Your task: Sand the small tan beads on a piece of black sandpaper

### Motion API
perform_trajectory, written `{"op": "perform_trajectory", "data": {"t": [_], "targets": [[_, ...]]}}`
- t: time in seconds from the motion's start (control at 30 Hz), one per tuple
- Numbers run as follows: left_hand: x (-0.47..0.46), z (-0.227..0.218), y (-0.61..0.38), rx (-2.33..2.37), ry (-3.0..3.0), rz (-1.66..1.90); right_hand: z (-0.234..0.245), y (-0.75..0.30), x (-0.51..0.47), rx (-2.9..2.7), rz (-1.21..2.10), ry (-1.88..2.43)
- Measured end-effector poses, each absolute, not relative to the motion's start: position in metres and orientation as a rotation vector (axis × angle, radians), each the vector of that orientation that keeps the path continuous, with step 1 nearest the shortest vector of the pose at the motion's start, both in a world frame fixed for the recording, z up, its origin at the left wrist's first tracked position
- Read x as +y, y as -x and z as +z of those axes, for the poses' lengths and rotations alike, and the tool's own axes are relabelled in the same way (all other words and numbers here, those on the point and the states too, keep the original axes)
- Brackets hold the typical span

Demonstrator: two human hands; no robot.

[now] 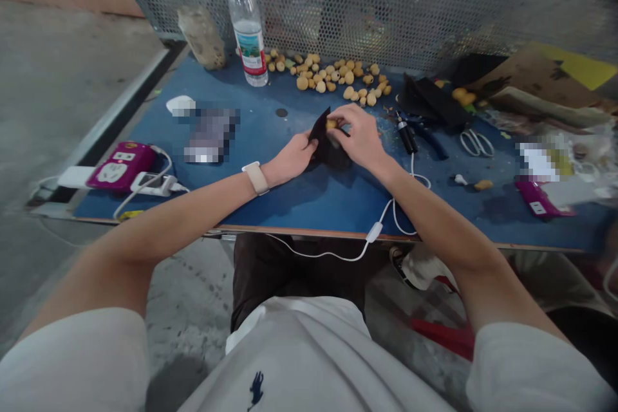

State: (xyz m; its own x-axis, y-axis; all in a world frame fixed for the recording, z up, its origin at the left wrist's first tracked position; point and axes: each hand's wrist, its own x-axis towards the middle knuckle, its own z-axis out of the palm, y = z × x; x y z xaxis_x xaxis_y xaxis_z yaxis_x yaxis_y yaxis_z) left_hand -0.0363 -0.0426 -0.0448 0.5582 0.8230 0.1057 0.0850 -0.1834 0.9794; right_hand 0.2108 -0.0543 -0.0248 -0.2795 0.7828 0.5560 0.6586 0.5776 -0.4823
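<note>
My left hand (298, 156) pinches a folded black sheet (319, 129), which looks like sandpaper, above the table's front half. Close by on the right, my right hand (357, 135) holds a small tan gourd (331, 124) between thumb and fingers, against the sheet's face. The gourd is partly covered by the fingers. Under the hands lies more dark material (334, 158), its outline partly hidden. Several loose small gourds (349, 76) are spread along the back of the table, beyond both hands.
A water bottle (251, 55) stands at the back left beside a filled clear bag (203, 38). A purple power strip (126, 164) and a phone (211, 135) lie left. On the right are a black-handled tool (406, 136) with a white cable, pliers (432, 141), scissors (477, 143) and black sheets (434, 103).
</note>
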Motion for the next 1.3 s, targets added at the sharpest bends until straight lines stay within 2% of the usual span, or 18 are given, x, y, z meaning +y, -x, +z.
{"op": "perform_trajectory", "data": {"t": [1.3], "targets": [[-0.043,-0.036,0.041,0.754,-1.674,0.739,-0.025,-0.201,-0.035,-1.777,0.449,1.094]]}}
